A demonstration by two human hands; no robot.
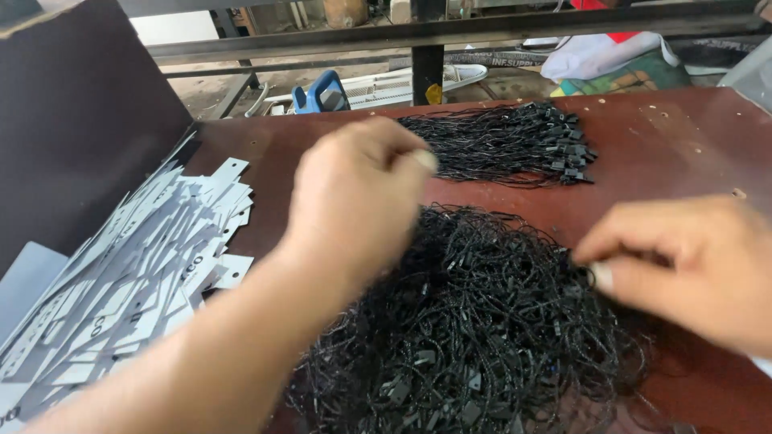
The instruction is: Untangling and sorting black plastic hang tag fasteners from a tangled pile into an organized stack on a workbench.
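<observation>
A big tangled heap of black string loops with small plastic clasps [474,329] lies on the dark red table [675,137] in front of me. My left hand [354,197] hovers over the heap's upper left edge, fingers curled; I cannot see whether it holds a string. At the heap's right edge, my right hand [691,261] pinches a strand between thumb and fingers. A neater bundle of the same black strings [507,145] lies farther back, clasps to the right.
A spread pile of white paper tags [137,273] lies at the left against a dark upright board [72,120]. Beyond the table stand a metal rail [450,32], a blue object [322,92] and cloth bags [611,60].
</observation>
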